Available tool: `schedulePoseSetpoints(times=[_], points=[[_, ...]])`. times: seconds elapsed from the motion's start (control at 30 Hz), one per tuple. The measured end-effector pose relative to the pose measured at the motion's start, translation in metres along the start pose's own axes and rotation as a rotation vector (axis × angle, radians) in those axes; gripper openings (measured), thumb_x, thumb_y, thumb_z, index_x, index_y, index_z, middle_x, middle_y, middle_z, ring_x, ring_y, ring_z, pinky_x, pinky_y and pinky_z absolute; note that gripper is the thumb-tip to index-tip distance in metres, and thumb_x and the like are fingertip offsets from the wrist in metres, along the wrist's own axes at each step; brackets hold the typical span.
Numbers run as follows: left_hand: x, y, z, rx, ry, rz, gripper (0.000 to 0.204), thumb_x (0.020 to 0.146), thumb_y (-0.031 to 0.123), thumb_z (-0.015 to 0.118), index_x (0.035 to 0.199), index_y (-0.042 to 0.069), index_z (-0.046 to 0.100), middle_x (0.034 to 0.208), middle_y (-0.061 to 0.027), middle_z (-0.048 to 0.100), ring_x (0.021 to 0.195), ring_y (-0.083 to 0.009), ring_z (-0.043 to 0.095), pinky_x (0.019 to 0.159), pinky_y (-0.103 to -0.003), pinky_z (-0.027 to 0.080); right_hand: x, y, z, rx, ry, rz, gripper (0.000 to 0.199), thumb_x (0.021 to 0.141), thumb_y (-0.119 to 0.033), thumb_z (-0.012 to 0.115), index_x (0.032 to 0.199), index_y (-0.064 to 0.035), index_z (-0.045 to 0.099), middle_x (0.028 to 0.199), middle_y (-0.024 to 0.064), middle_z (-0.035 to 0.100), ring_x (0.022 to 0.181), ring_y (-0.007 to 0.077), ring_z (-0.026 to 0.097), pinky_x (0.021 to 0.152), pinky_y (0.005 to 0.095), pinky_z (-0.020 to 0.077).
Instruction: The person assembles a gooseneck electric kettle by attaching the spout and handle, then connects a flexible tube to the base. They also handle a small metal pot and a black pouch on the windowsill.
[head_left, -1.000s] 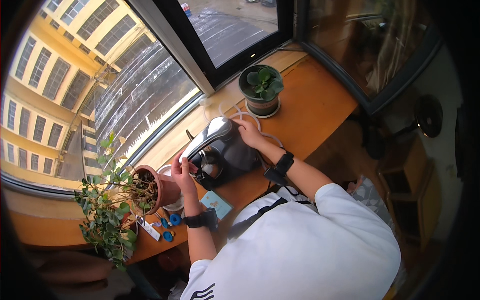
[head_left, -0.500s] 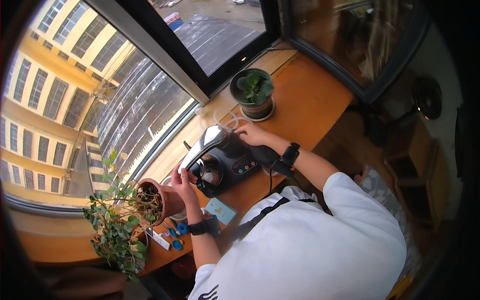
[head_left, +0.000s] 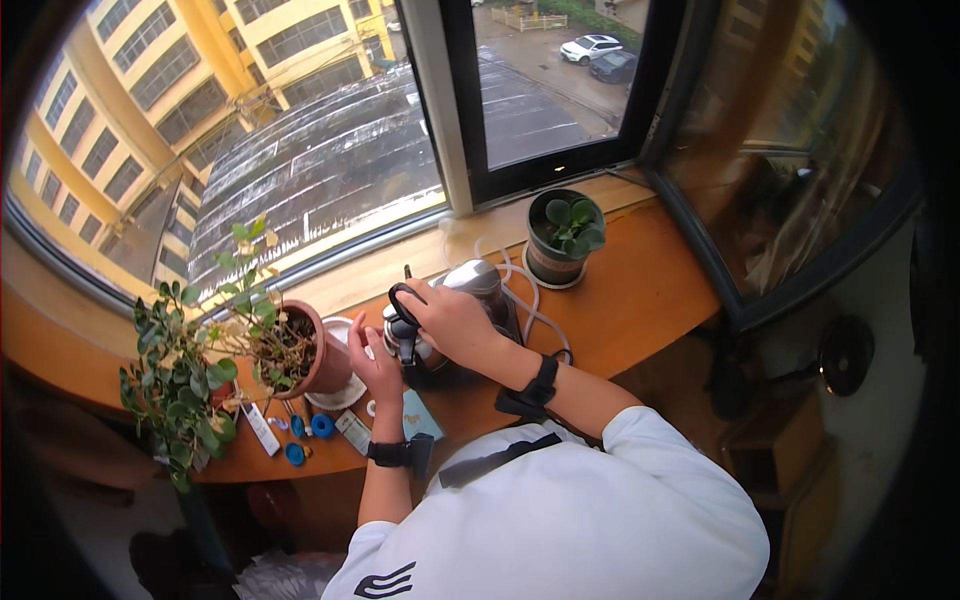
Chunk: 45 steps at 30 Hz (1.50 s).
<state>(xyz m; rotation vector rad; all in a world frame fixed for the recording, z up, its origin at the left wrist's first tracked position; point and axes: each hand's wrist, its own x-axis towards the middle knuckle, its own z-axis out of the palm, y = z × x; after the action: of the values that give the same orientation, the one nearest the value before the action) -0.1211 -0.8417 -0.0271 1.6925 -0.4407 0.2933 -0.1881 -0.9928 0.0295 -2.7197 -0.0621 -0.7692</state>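
The right hand [head_left: 455,325] grasps the looped black handle [head_left: 394,294] of a silver pot [head_left: 428,357] between the orange-brown wooden counter's [head_left: 640,262] window and front edges. The left hand [head_left: 376,362], loosely open, hovers alongside.

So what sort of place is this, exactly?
Perhaps an upstairs room in a home: a reddish-brown round plant pot stands on an orange-brown wooden counter, beside a black-framed glass window that looks down on a white parked car.
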Motion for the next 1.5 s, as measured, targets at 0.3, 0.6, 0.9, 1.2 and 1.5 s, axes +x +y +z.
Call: schedulePoseSetpoints(times=[0.3,0.6,0.9,1.2,1.5], points=[[-0.029,-0.011,-0.013,0.510,-0.422,0.104,0.087,0.071,0.009,0.080,0.144,-0.004,0.034,0.152,-0.0231,0.033,0.139,-0.0407,0.034,0.113,-0.043,0.032,0.010,-0.003,0.001,0.184,-0.008,0.081,0.028,0.077,-0.001,0.060,0.104,-0.0084,0.059,0.095,0.0114,0.065,0.085,0.0329,0.066,0.069,0.0389,0.0538],[-0.022,-0.032,-0.016,0.270,-0.476,0.082,0.091,0.072,0.004,0.079,0.148,0.001,0.030,0.155,-0.0213,0.028,0.144,-0.0382,0.028,0.117,-0.042,0.026,0.024,-0.008,0.000,-0.014,-0.090,0.039,0.030,0.073,-0.003,0.067,0.100,-0.0087,0.056,0.087,0.0095,0.063,0.075,0.0301,0.069,0.060,0.0364,0.0544],[-0.011,-0.040,-0.025,0.199,-0.540,0.114,0.093,0.072,0.006,0.080,0.150,0.003,0.029,0.157,-0.0201,0.026,0.146,-0.0359,0.025,0.118,-0.041,0.026,0.026,0.007,-0.012,0.118,-0.187,-0.056,0.040,0.071,-0.003,0.072,0.109,-0.0128,0.064,0.099,0.0086,0.066,0.089,0.0326,0.066,0.075,0.0399,0.0539],[-0.032,-0.039,-0.032,0.453,-0.342,0.050,0.061,0.076,0.018,0.082,0.124,-0.002,0.049,0.116,-0.0146,0.057,0.097,-0.0306,0.061,0.081,-0.038,0.051,0.025,0.001,-0.003,0.116,-0.037,0.034,0.035,0.074,-0.013,0.075,0.107,-0.0111,0.064,0.091,0.0107,0.066,0.082,0.0325,0.066,0.070,0.0397,0.0537],[-0.047,-0.063,-0.032,0.399,-0.374,-0.090,0.028,0.089,0.029,0.067,0.096,0.003,0.059,0.086,-0.0229,0.063,0.083,-0.0449,0.059,0.068,-0.049,0.046,0.026,0.000,0.008,0.080,0.123,0.078,0.042,0.077,-0.022,0.077,0.115,-0.0131,0.063,0.111,0.0090,0.062,0.081,0.0320,0.068,0.067,0.0380,0.0552]])
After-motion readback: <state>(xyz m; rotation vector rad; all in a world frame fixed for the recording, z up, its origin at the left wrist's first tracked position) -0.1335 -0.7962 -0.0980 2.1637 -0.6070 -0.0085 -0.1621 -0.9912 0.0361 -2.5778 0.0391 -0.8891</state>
